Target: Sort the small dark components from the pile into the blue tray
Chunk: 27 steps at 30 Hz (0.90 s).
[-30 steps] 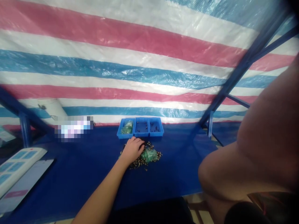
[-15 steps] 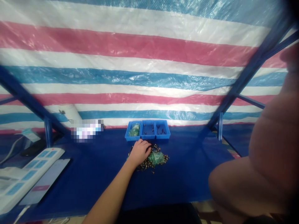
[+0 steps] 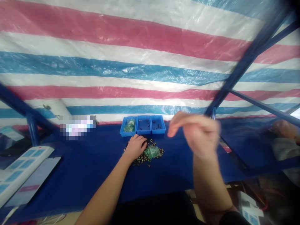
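My left hand lies palm down on a pile of small dark and brassy metal parts on the blue table, its fingers resting flat over the pile. A small green plastic bag sits in the pile just right of that hand. Behind the pile stands a row of three small blue trays, one holding green bags and two holding a few dark parts. My right hand hangs in the air to the right of the pile, smeared by motion, fingers pointing left.
A white power strip and a flat grey slab lie at the left edge. Blue rack posts and slanted struts frame the table. A striped tarp hangs behind. Another person's hand shows far right.
My right arm, close to the camera before, has swung down and forward, so the hand now shows over the table. My left hand stayed on the pile.
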{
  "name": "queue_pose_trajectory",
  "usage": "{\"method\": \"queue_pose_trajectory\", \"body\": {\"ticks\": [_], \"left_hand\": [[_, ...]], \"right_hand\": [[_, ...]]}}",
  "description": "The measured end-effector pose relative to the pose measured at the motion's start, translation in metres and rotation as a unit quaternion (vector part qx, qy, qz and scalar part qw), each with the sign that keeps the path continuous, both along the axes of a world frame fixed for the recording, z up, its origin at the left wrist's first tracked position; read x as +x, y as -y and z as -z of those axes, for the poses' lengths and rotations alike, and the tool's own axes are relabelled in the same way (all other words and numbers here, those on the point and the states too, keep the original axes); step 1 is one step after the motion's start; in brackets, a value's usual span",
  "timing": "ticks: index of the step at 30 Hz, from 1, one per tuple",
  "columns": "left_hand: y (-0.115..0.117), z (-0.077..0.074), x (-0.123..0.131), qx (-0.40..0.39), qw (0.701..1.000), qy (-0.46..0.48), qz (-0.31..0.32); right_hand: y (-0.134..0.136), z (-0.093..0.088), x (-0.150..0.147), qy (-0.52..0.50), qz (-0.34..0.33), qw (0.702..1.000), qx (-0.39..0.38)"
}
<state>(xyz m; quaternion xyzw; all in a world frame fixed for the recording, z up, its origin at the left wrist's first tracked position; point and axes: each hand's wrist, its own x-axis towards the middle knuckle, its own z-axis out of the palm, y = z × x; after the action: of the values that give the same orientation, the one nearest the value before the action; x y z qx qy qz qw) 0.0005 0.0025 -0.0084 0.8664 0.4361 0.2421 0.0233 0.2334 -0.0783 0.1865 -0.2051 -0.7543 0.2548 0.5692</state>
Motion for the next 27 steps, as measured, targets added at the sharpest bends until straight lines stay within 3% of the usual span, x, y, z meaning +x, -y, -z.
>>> {"method": "queue_pose_trajectory", "body": {"ticks": [3, 6, 9, 17, 22, 27], "left_hand": [[0.001, -0.002, 0.001, 0.000, 1.000, -0.003, -0.001], [0.003, -0.003, 0.002, 0.003, 1.000, -0.013, -0.011], [0.003, -0.003, 0.003, 0.002, 1.000, -0.017, -0.011], [0.003, -0.004, 0.004, 0.001, 1.000, -0.014, -0.012], [0.002, -0.003, 0.004, 0.000, 1.000, -0.011, -0.009], [0.002, -0.003, 0.004, -0.002, 1.000, -0.005, -0.013]], "right_hand": [[-0.040, 0.071, -0.022, 0.138, 0.083, 0.978, -0.129], [-0.081, 0.145, -0.032, 0.312, 0.189, 0.910, -0.197], [-0.099, 0.182, -0.024, 0.358, 0.214, 0.889, -0.191], [-0.106, 0.195, -0.004, 0.349, 0.139, 0.897, -0.233], [-0.112, 0.205, -0.005, 0.358, 0.132, 0.891, -0.245], [-0.110, 0.203, -0.006, 0.372, 0.134, 0.886, -0.240]]}}
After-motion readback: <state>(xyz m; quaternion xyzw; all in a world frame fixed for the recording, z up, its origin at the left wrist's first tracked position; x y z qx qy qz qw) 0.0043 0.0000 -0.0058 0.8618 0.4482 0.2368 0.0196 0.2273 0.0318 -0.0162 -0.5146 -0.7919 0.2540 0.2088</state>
